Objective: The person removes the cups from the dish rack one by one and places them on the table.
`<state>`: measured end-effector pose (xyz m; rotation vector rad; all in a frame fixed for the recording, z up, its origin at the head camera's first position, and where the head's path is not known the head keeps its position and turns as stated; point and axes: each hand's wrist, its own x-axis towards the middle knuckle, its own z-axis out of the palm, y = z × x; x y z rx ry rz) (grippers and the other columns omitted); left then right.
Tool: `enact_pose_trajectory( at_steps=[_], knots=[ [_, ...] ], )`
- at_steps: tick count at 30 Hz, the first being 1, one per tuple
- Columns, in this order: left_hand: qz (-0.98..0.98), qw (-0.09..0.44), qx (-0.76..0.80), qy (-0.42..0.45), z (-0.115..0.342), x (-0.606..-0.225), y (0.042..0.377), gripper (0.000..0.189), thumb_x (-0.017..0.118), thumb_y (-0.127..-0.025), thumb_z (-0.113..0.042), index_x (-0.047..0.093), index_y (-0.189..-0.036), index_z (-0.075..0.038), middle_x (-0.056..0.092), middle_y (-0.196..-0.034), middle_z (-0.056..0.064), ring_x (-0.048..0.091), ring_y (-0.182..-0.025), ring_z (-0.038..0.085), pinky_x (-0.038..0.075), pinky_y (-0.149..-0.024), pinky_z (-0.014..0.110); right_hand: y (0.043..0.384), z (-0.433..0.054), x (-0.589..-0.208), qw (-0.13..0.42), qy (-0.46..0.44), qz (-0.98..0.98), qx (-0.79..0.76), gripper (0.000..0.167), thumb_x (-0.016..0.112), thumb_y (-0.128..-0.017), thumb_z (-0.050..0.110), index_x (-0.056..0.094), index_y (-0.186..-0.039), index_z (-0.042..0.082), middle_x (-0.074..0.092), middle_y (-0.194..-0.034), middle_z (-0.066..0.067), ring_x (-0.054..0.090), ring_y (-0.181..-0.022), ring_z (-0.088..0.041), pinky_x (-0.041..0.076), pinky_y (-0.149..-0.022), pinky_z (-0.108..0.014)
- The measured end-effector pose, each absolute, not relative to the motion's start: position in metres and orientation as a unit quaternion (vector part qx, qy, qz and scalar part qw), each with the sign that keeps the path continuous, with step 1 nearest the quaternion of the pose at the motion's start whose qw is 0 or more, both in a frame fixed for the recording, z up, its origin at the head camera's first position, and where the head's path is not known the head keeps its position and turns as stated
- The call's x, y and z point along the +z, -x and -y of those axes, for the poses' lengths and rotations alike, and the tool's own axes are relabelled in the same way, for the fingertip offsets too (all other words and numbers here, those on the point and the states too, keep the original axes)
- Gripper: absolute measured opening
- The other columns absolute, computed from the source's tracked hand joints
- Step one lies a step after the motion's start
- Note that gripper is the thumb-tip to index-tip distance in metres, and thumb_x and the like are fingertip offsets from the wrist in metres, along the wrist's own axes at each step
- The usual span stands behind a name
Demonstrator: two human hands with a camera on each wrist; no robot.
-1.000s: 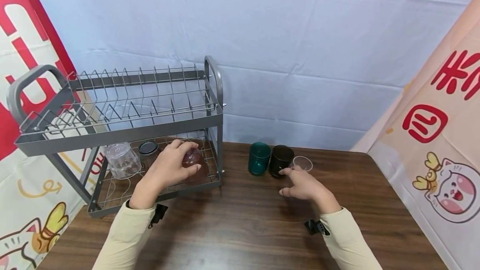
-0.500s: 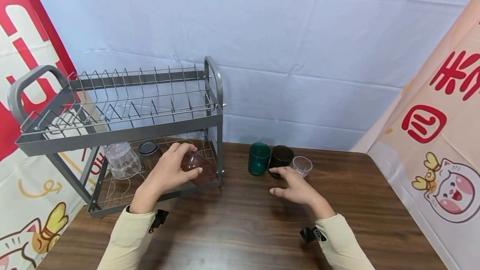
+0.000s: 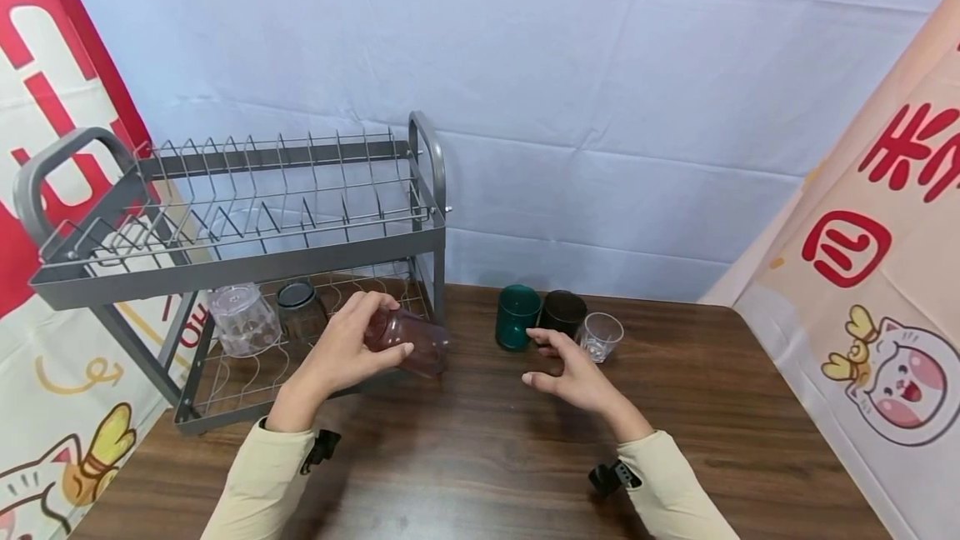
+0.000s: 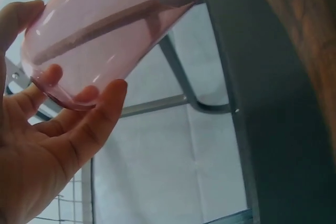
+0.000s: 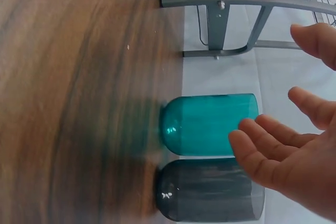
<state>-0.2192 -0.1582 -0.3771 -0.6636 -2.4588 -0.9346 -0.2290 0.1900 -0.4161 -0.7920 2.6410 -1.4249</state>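
Observation:
My left hand (image 3: 339, 350) grips a translucent pink drinking glass (image 3: 417, 343) round its base, at the right end of the rack's lower tier. The glass lies tilted, its mouth pointing right past the rack's front corner post. In the left wrist view, thumb and fingers wrap the closed end of the pink glass (image 4: 100, 40). My right hand (image 3: 576, 375) hovers empty, fingers spread, in front of a teal glass (image 3: 517, 319) and a dark glass (image 3: 564, 309). Both glasses stand upright side by side. In the right wrist view, fingertips overlap the teal glass (image 5: 205, 124).
A grey two-tier dish rack (image 3: 247, 271) stands on the left of the wooden table (image 3: 480, 457). On its lower tier sit an upturned clear glass (image 3: 243, 325) and an upturned grey glass (image 3: 298, 307). A small clear glass (image 3: 602, 335) stands right of the dark one.
The pink glass has tipped from upside down toward lying on its side, and its mouth has moved right. My right hand has drifted left, from the dark glass toward the teal one.

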Motion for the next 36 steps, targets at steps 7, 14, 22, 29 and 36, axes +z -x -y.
enact_pose_trajectory(
  at_steps=[7,14,22,29,36],
  knots=[
    [0.875,0.218,-0.364,0.233,0.154,-0.387,0.218,0.048,0.080,-0.069,-0.033,0.053,-0.107,-0.020,0.048,-0.096,-0.003,0.047,-0.079,0.013,0.044,-0.063,0.032,0.215,-0.178,-0.398,0.014,0.265,-0.833,-0.486,0.062,0.070,-0.081,0.002,0.041,-0.135,-0.003,0.043,-0.128,-0.026,0.044,-0.116,-0.046,0.042,-0.083,-0.057],
    [0.843,0.228,-0.425,0.237,0.148,-0.395,0.217,0.049,0.081,-0.070,-0.027,0.054,-0.110,-0.018,0.050,-0.101,-0.003,0.052,-0.080,0.012,0.048,-0.061,0.029,0.216,-0.172,-0.401,0.012,0.274,-0.798,-0.536,0.063,0.070,-0.080,-0.001,0.039,-0.135,-0.006,0.040,-0.133,-0.026,0.041,-0.118,-0.047,0.037,-0.087,-0.061],
    [0.816,0.207,-0.483,0.241,0.136,-0.395,0.213,0.049,0.080,-0.072,-0.016,0.054,-0.113,-0.010,0.053,-0.104,0.004,0.057,-0.078,0.017,0.051,-0.059,0.028,0.218,-0.165,-0.405,-0.020,0.306,-0.767,-0.563,0.061,0.069,-0.079,-0.006,0.040,-0.133,-0.007,0.043,-0.132,-0.025,0.042,-0.116,-0.048,0.038,-0.084,-0.062],
    [0.812,0.185,-0.498,0.243,0.124,-0.368,0.191,0.046,0.076,-0.074,-0.004,0.051,-0.111,0.003,0.055,-0.098,0.014,0.057,-0.075,0.024,0.050,-0.059,0.033,0.217,-0.160,-0.406,-0.022,0.323,-0.743,-0.586,0.062,0.066,-0.077,-0.011,0.039,-0.132,-0.009,0.042,-0.132,-0.026,0.043,-0.115,-0.047,0.039,-0.082,-0.063],
    [0.806,0.174,-0.513,0.240,0.121,-0.371,0.191,0.045,0.074,-0.076,-0.003,0.049,-0.113,0.006,0.055,-0.092,0.015,0.055,-0.075,0.023,0.051,-0.063,0.033,0.216,-0.150,-0.408,-0.027,0.349,-0.705,-0.617,0.061,0.061,-0.075,-0.020,0.034,-0.130,-0.017,0.039,-0.132,-0.032,0.044,-0.113,-0.045,0.038,-0.078,-0.065]
  ],
)
